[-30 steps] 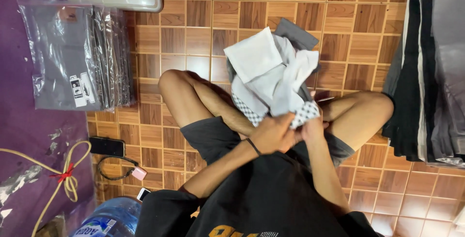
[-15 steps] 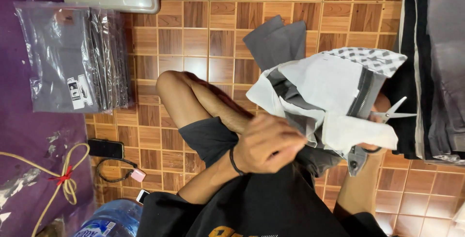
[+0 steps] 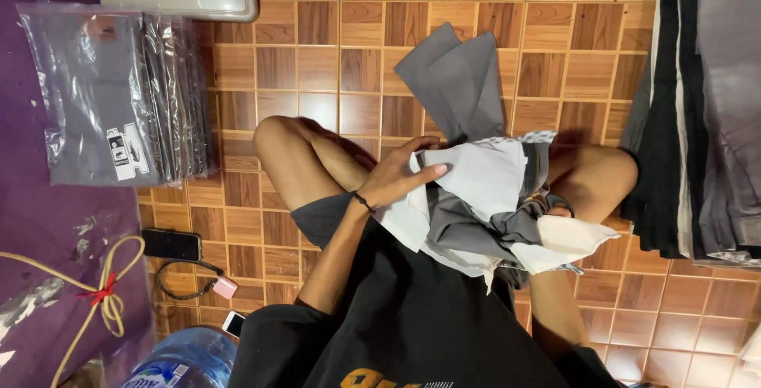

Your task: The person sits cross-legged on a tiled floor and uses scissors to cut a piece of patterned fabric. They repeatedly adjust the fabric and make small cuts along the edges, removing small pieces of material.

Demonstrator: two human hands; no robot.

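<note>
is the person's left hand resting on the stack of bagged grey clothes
No, the left hand lies on the white and grey garment in the lap, apart from the bagged stack.

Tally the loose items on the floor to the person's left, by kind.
Stack of bagged grey garments: 1
Phones: 2, a black one and a white one, partly hidden
Pink charger with black cable: 1
Water bottle: 1
Yellow rope: 1
Total: 6

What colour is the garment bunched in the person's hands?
Grey garment, with white paper; the head view shows it.
</note>
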